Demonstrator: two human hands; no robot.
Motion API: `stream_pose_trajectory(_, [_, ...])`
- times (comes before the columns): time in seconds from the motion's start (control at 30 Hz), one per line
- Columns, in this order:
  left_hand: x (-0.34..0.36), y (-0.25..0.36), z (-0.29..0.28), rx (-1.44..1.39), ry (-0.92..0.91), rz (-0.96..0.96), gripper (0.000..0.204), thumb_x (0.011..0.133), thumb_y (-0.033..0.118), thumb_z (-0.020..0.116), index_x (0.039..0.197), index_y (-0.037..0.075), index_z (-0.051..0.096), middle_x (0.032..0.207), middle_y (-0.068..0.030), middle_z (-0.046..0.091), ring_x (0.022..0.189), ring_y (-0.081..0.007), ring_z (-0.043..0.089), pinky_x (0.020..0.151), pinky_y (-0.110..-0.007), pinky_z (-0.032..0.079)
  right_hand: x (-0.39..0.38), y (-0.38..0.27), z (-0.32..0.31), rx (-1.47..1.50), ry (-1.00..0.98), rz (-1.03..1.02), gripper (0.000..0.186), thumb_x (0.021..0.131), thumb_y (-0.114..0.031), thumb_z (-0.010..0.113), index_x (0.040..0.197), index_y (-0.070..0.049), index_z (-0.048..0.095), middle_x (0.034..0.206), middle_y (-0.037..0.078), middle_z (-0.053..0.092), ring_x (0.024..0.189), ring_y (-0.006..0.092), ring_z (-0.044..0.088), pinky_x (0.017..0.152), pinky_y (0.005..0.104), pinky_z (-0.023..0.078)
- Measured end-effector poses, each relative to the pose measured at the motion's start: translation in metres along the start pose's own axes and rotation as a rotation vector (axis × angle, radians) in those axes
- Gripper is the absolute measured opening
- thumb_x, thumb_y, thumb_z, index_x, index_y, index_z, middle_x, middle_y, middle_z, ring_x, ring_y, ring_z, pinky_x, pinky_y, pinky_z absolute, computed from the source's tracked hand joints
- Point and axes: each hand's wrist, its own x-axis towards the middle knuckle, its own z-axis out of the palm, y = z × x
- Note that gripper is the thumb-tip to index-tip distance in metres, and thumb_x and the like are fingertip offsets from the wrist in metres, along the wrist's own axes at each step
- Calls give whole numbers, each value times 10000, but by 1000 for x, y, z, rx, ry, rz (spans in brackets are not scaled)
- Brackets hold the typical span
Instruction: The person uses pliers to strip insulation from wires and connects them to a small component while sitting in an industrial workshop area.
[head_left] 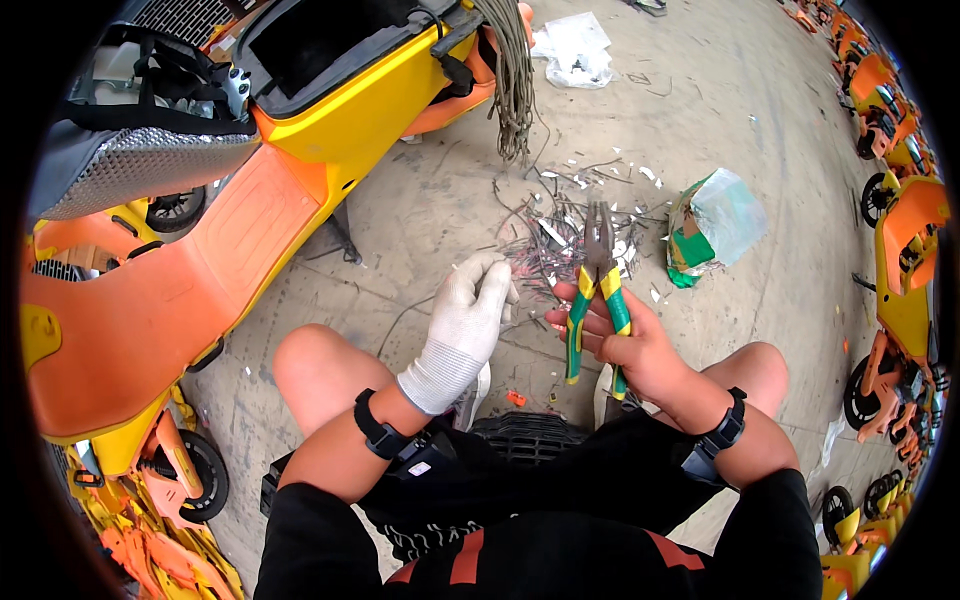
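My right hand (645, 352), bare, holds a pair of pliers (599, 245) with green and yellow handles. The jaws point away from me, and the handles rest across the fingers. Level with it on the left, my left hand (465, 310) wears a white knitted glove. Its fingers are curled in with the thumb against them; whether anything small is between them I cannot make out. The two hands are apart. Beyond them, a scatter of cut wire pieces and white scraps (545, 240) covers the ground.
A yellow and orange scooter body (290, 170) stands close on my left, with a bundle of cables (510, 75) hanging at its far end. A green and clear plastic bag (712, 228) is at the right. Scooters (905, 270) line the far right. A white plastic bag (575, 50) lies farther off.
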Motion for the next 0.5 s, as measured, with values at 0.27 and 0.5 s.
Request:
stream_pose_trajectory(0.27, [-2,0,3,-160,-68,-76,215,1045,186,523,1099,1,620,787,19,580,659,-40,499,592,-193,418,-8,23,-8,-241,-65,60,788,799,198,417,1535,-63,310,1496,83,402,1326,248,498,1119,437,420])
stream_pose_trajectory(0.5, [3,3,4,-59,-136,-103,221,1034,201,541,1078,7,639,765,21,577,619,-40,499,555,-193,416,-9,33,-10,-572,0,65,830,784,209,390,1562,-52,265,1464,95,437,1413,253,414,1188,441,330])
